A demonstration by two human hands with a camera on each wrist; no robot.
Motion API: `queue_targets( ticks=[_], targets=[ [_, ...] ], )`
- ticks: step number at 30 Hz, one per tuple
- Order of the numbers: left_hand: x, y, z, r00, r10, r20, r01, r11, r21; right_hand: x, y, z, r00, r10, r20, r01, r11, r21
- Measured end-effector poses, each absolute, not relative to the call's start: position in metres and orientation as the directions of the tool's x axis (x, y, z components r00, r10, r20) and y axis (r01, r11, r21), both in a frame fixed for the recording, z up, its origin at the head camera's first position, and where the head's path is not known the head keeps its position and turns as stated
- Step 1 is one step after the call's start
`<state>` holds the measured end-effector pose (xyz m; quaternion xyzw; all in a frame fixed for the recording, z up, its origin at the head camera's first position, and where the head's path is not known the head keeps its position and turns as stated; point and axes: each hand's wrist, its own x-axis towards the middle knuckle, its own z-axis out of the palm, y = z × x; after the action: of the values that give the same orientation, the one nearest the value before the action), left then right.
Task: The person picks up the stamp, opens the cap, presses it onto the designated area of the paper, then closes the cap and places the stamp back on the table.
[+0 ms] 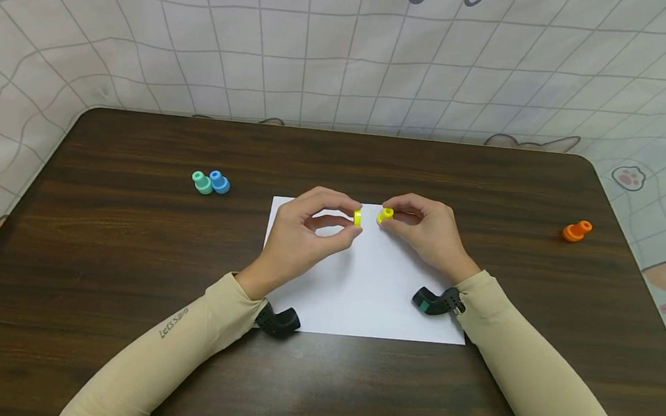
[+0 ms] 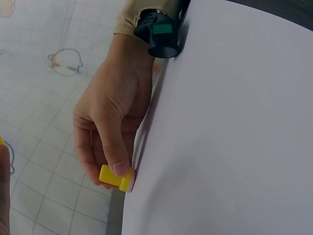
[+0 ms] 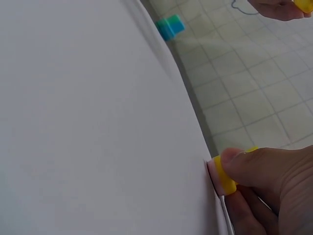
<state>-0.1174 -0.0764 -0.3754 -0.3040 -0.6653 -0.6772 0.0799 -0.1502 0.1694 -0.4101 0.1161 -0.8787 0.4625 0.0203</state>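
My left hand (image 1: pixel 310 229) pinches a small round yellow cap (image 1: pixel 358 218) between thumb and fingertips, held over the white sheet of paper (image 1: pixel 355 296). My right hand (image 1: pixel 426 233) grips a yellow stamp (image 1: pixel 385 215) with a knob handle near the paper's far edge. In the right wrist view, the thumb presses the side of the yellow stamp (image 3: pixel 225 176), and its pinkish face is right at the paper. The left wrist view shows the same yellow stamp (image 2: pixel 117 177) upright against the sheet, while only a sliver of my left hand (image 2: pixel 4 196) appears there.
On the dark wooden table (image 1: pixel 98 247), a green stamp (image 1: pixel 201 182) and a blue stamp (image 1: pixel 219 182) stand side by side at the back left. An orange stamp (image 1: pixel 577 231) is at the far right. A grid-patterned cloth (image 1: pixel 323 48) hangs behind.
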Motion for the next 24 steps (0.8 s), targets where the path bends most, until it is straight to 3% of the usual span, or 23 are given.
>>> queue_targets(
  ticks=[24],
  targets=[
    [-0.1131,-0.0735,-0.3779,-0.806,0.317,0.500,0.501,-0.085,0.861,-0.1460,0.1667,-0.4099,-0.969,-0.192,0.157,-0.245,0.639,-0.729]
  ],
)
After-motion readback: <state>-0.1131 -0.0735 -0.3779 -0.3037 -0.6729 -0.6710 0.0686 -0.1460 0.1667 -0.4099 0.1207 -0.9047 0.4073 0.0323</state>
